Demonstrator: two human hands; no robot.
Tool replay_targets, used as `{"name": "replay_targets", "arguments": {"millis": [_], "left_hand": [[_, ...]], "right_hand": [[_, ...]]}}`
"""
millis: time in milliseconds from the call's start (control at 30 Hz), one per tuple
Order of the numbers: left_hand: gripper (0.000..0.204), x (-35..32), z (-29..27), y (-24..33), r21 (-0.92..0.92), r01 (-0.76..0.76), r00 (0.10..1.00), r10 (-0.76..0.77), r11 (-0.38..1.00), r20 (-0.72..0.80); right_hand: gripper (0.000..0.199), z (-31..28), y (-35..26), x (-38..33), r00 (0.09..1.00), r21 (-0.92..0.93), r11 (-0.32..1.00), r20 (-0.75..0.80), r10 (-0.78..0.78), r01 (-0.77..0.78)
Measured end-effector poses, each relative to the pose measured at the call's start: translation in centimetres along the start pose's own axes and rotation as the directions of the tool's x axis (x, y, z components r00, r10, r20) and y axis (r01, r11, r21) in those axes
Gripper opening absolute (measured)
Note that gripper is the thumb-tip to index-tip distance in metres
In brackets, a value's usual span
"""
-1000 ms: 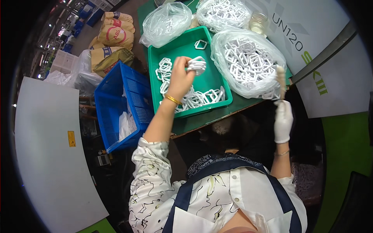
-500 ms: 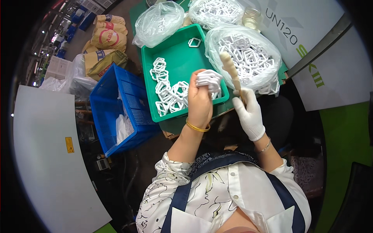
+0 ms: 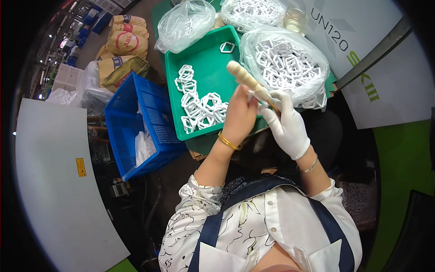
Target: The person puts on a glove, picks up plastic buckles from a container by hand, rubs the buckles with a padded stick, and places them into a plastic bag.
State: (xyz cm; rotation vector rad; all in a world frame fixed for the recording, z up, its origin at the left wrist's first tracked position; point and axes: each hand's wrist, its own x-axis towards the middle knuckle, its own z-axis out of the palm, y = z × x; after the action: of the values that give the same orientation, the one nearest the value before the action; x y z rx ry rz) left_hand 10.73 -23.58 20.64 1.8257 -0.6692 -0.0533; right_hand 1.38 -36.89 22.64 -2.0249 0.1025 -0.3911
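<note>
My bare left hand is closed over the near right part of a green tray. It holds white plastic hexagonal rings, mostly hidden now behind the fingers and a stick. My white-gloved right hand grips that stick by its thin handle, close beside the left hand. The stick's thick, knobbly cream-coloured end slants up and left across the rings in my left hand. More loose white rings lie along the tray's left and near sides, and a single ring lies at its far right.
A clear bag of white rings stands right of the tray, with another such bag behind. A clear plastic bag and a glass jar are at the back. A blue crate stands at left, sacks beyond.
The stick has tilted from nearly upright to slanting left, over the rings in my left hand. My right hand has come closer to the left, and the held stack is now mostly covered.
</note>
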Motion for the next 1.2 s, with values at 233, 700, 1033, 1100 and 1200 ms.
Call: {"name": "replay_targets", "arguments": {"millis": [233, 700, 1033, 1100, 1200], "left_hand": [[0.024, 0.1, -0.7, -2.4, -0.967, 0.253, 0.892, -0.395, 0.035, 0.220], [0.016, -1.5, 1.6, -1.7, -0.894, 0.238, 0.872, -0.322, -0.380, 0.369], [0.006, -0.7, 1.2, -0.9, -0.940, 0.300, 0.834, -0.432, -0.165, 0.342], [0.008, -0.2, 1.5, -1.3, -0.959, 0.212, 0.849, -0.450, -0.188, 0.276], [0.009, 0.1, 1.6, -0.4, -0.954, 0.279, 0.837, -0.460, -0.108, 0.296]], "right_hand": [[0.020, 0.2, 2.6, -2.1, 0.997, -0.091, 0.993, -0.017, 0.072, -0.073], [0.018, 1.0, 0.2, -0.4, 0.973, 0.205, 0.969, -0.212, -0.091, 0.135], [0.014, -3.4, 2.0, -4.2, 0.987, -0.218, 0.975, 0.138, 0.079, -0.048], [0.014, -4.6, 2.7, -4.7, 0.992, -0.282, 0.957, 0.080, 0.096, -0.069], [0.015, -5.8, 2.6, -4.8, 0.989, -0.308, 0.942, 0.031, 0.147, -0.131]]}}
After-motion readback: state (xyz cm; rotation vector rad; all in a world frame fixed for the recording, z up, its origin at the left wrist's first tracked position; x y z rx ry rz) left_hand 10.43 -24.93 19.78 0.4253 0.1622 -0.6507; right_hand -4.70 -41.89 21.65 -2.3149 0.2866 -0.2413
